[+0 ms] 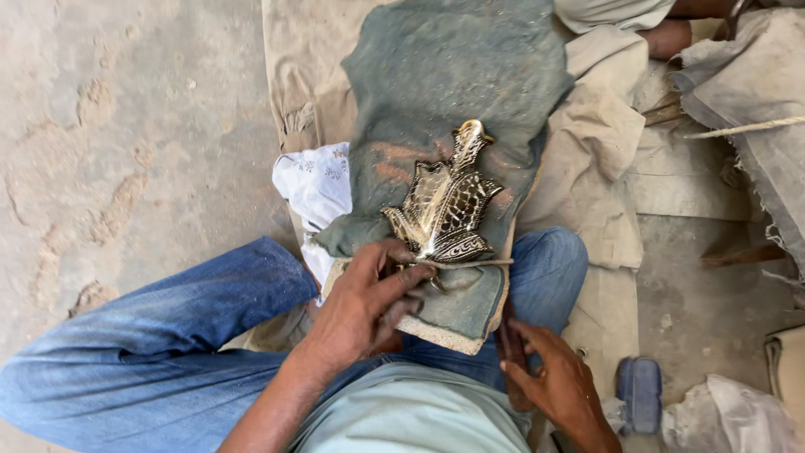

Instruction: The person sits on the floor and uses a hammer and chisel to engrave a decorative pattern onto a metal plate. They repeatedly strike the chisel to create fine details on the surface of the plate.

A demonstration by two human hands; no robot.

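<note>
Seen from above, a seated person in blue jeans point(168, 335) fills the lower half of the frame. One grey-green cloth point(444, 75) drapes from the top centre down over the lap, laid on a beige sheet point(587, 143) that runs along the concrete floor point(126, 126). One white patterned cloth point(314, 184) shows at centre left, tucked beneath the green one.

At the middle of the frame, on the green cloth, lies one ornate metal ornament point(449, 201), pointed at the top, with a dark and brassy openwork pattern. It looks stiff, fairly heavy and polished, so likely slick; its thin cut-out edges could bend or scratch, and the solid lower base seems the safest hold.

Two hands are visible. The left hand point(360, 306), at lower centre, has its fingers closed on the ornament's lower edge and on a thin rod point(470, 263) lying across it. The right hand point(553, 377), at lower right, curls around a dark, narrow object against the thigh; what it is cannot be made out. One small blue-grey block point(641, 390) sits at lower right.
</note>
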